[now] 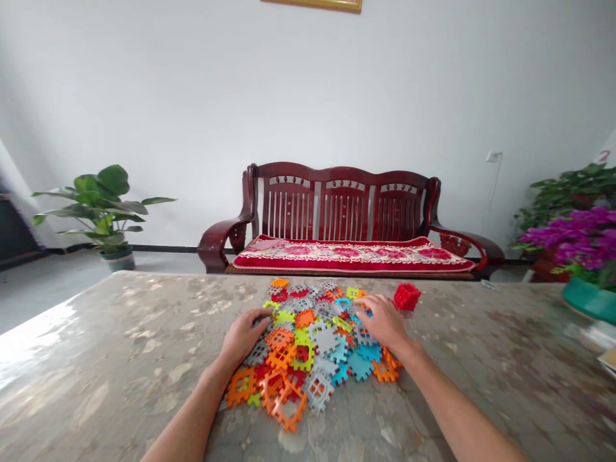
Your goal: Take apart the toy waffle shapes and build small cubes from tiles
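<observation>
A loose pile of flat interlocking plastic building pieces (323,338) lies on the table before me, in orange, grey, lime green, blue and red. My left hand (248,332) rests at the pile's left edge, fingers stretched toward it, with a grey window-shaped piece (258,352) just beneath. On the opposite side my right hand (382,319) reaches over the pile, its fingers apart near some blue and grey pieces. Neither hand shows a piece held in it, though some fingertips are partly hidden. A red cube (407,296) built of such pieces stands beyond my right hand.
A patterned cover lies over the table (144,346). Behind it stands a dark red wooden bench (341,205) with a red cushion (356,255). A potted plant (110,212) is on the floor at left. Purple flowers in a teal pot (590,298) stand at right.
</observation>
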Demonstrator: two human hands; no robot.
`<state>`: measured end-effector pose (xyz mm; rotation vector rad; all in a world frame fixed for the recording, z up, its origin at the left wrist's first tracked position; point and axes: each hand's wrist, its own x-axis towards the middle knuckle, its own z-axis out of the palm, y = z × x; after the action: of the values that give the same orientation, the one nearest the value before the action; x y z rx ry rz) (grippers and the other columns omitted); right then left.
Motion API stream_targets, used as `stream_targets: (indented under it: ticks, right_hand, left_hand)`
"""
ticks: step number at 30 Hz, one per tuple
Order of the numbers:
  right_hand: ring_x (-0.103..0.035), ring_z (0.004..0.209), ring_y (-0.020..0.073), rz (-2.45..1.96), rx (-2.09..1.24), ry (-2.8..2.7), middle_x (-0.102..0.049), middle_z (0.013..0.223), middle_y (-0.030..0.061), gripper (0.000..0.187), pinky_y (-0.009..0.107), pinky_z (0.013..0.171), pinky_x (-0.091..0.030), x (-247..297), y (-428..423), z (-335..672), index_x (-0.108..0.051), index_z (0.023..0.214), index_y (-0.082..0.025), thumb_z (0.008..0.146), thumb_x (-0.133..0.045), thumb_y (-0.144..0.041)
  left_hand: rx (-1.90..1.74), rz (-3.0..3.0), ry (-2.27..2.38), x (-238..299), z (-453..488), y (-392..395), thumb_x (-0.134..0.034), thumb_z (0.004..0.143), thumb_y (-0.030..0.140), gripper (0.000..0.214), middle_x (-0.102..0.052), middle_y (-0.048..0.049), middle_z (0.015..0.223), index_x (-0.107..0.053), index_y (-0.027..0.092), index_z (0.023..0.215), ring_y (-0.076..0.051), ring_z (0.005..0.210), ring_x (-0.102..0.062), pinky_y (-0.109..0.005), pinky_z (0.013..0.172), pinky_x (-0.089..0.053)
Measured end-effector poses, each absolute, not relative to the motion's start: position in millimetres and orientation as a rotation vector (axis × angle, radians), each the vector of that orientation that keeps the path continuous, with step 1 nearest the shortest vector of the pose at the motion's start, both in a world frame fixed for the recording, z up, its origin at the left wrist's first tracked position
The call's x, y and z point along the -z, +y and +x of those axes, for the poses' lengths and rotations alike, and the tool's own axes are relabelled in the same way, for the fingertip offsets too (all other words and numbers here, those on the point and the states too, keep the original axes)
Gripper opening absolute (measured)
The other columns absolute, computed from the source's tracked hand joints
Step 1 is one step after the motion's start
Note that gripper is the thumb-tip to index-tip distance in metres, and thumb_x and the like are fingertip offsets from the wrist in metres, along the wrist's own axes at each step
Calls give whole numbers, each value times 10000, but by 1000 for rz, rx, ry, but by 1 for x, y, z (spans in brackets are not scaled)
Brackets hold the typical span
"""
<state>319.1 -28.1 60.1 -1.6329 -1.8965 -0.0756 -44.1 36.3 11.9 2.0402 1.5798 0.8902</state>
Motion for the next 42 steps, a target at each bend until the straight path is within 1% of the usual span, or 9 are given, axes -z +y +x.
stream_targets:
  ticks: [4,8,12,16,24,29,34,39,42]
  right_hand:
    - [-581,1054,227,-1624,71,-2023,-722,1068,5,252,363,954,-415,-64,-10,304,-742,949,-298,802,-563,-201]
    - [-601,1018,218,-1707,57,-2022,-736,1016,10,293,332,910,-429,-58,10,298,-750,938,-289,811,-519,-161]
    - [-618,988,207,-1759,85,-2042,-745,1004,10,311,309,860,-443,-54,29,288,-747,986,-288,846,-496,-167]
    - [-613,1000,200,-1754,93,-2118,-741,1022,7,285,300,873,-437,-57,48,274,-749,998,-296,875,-508,-207]
    - [-618,975,208,-1864,119,-2291,-732,974,65,216,277,823,-444,-70,71,244,-781,826,-265,824,-580,-185]
    - [-631,1026,223,-1979,111,-2348,-731,1040,102,231,271,830,-451,-80,74,236,-782,868,-223,797,-584,-128]
    - [-668,975,224,-2069,99,-2342,-740,1009,116,263,277,802,-468,-81,76,234,-777,895,-218,801,-557,-108]
    - [-653,1017,220,-2024,127,-2346,-713,1067,119,260,279,820,-467,-77,77,237,-755,911,-208,822,-532,-106]
    - [-653,1004,214,-1971,167,-2307,-695,1089,120,262,281,812,-463,-77,75,242,-717,977,-195,859,-495,-120]
  left_hand:
    - [-899,2043,1586,-11,-45,37,-494,825,409,367,-728,-1,1154,-714,261,1078,-227,1098,-643,-329,988,-467]
    - [-905,2053,1587,-13,-44,35,-491,828,399,350,-734,2,1135,-718,260,1057,-223,1093,-645,-318,986,-463]
    - [-897,2056,1580,-15,-43,33,-482,837,387,343,-734,3,1127,-719,258,1048,-218,1089,-645,-313,984,-461]
    - [-897,2061,1598,-15,-42,33,-483,835,375,335,-735,6,1120,-723,263,1041,-220,1075,-651,-320,977,-466]
    - [-909,2046,1604,-14,-42,33,-492,825,345,321,-739,10,1103,-728,262,1026,-207,1068,-651,-301,977,-462]
    - [-910,2032,1601,-15,-41,31,-495,828,331,311,-735,3,1110,-726,262,1025,-201,1069,-645,-298,980,-449]
    - [-931,2034,1596,-16,-41,29,-502,823,326,304,-733,0,1107,-727,261,1016,-200,1067,-644,-293,976,-445]
    - [-924,2033,1596,-16,-41,30,-501,821,320,304,-735,-2,1104,-726,259,1016,-200,1063,-644,-292,975,-444]
    - [-922,2036,1594,-16,-41,30,-501,819,325,305,-737,-3,1099,-726,257,1014,-201,1060,-646,-291,970,-448]
